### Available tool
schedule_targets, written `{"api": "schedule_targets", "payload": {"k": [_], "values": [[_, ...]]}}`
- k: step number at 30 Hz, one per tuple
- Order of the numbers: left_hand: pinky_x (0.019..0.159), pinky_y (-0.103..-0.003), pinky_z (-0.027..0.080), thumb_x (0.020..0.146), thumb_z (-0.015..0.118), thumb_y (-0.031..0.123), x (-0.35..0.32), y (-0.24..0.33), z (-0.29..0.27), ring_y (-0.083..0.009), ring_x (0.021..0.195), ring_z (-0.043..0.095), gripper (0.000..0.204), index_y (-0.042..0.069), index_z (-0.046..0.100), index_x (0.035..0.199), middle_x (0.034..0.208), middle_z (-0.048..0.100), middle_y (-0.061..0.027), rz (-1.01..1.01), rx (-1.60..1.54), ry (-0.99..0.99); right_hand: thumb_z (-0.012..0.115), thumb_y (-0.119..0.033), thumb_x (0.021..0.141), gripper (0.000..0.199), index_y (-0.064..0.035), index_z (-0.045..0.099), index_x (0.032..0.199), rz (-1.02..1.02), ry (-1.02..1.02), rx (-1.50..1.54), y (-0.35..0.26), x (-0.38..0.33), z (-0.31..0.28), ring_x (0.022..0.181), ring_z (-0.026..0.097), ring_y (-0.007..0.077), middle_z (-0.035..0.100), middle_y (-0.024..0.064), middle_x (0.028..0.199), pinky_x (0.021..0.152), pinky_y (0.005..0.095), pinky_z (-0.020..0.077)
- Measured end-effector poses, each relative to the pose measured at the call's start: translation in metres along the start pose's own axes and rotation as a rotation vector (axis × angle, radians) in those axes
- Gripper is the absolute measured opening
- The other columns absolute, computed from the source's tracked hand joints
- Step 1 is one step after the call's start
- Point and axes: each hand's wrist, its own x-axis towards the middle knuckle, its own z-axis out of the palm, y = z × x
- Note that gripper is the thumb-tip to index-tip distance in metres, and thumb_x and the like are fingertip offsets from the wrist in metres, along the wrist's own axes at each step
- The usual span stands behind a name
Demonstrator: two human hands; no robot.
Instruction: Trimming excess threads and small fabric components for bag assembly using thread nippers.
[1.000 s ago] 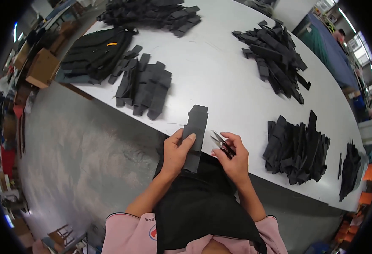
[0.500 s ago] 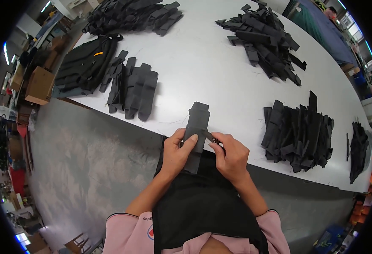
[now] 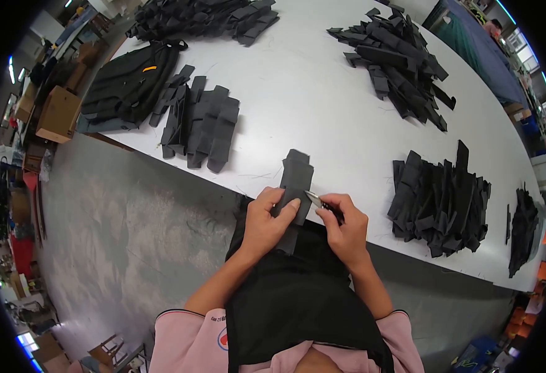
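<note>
My left hand [image 3: 270,217] is closed on a dark grey fabric piece [image 3: 297,174], thumb on top. The piece is long and narrow, with a wider part near the middle. Its far end lies over the white table and its near end hangs past the table's edge, over my black apron. My right hand [image 3: 342,224] grips small thread snips [image 3: 315,199] with metal blades and a dark handle. Their tip is at the right edge of the fabric piece, close to my left thumb. The fingers partly hide the handle.
On the white table [image 3: 279,87], a fabric stack [image 3: 441,202] stands at the right and a loose heap [image 3: 400,65] behind it. A smaller group of pieces [image 3: 211,127] lies left, beside a black backpack [image 3: 130,84]. Another heap [image 3: 204,18] is far left, and dark strips [image 3: 523,230] far right.
The snips have pulled slightly right, so their metal blades now show at the fabric's edge. The left hand and fabric have shifted slightly right. The whole view has turned a little.
</note>
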Motion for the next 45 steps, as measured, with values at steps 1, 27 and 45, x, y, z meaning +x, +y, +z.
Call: {"api": "schedule_targets", "payload": {"k": [1, 27, 45], "values": [[0.064, -0.029, 0.043, 0.08, 0.065, 0.012, 0.001, 0.005, 0.0, -0.0167, 0.071, 0.053, 0.015, -0.001, 0.063, 0.088, 0.076, 0.057, -0.0074, 0.113, 0.152, 0.016, 0.068, -0.004, 0.078, 0.018, -0.0029, 0.06, 0.095, -0.011, 0.009, 0.024, -0.003, -0.003, -0.002, 0.055, 0.06, 0.0173, 0.063, 0.0082, 0.073, 0.051, 0.0263, 0.0457], [0.065, -0.033, 0.044, 0.077, 0.067, 0.016, 0.001, 0.0, -0.004, -0.0224, 0.073, 0.055, 0.017, 0.001, 0.066, 0.086, 0.076, 0.062, -0.009, 0.06, 0.218, -0.066, 0.067, -0.009, 0.081, 0.015, -0.0034, 0.06, 0.093, 0.017, -0.05, -0.038, -0.006, -0.004, 0.004, 0.061, 0.063, 0.0225, 0.064, 0.0098, 0.077, 0.053, 0.0281, 0.0478], [0.075, -0.038, 0.041, 0.062, 0.07, 0.005, 0.004, 0.005, 0.001, -0.0259, 0.085, 0.053, 0.023, 0.009, 0.068, 0.084, 0.071, 0.052, -0.0028, 0.695, 0.934, 0.119, 0.067, -0.008, 0.079, 0.021, -0.0034, 0.058, 0.098, -0.027, -0.094, -0.241, -0.014, -0.006, -0.005, 0.063, 0.063, 0.0231, 0.064, 0.01, 0.079, 0.055, 0.028, 0.0479]]}}
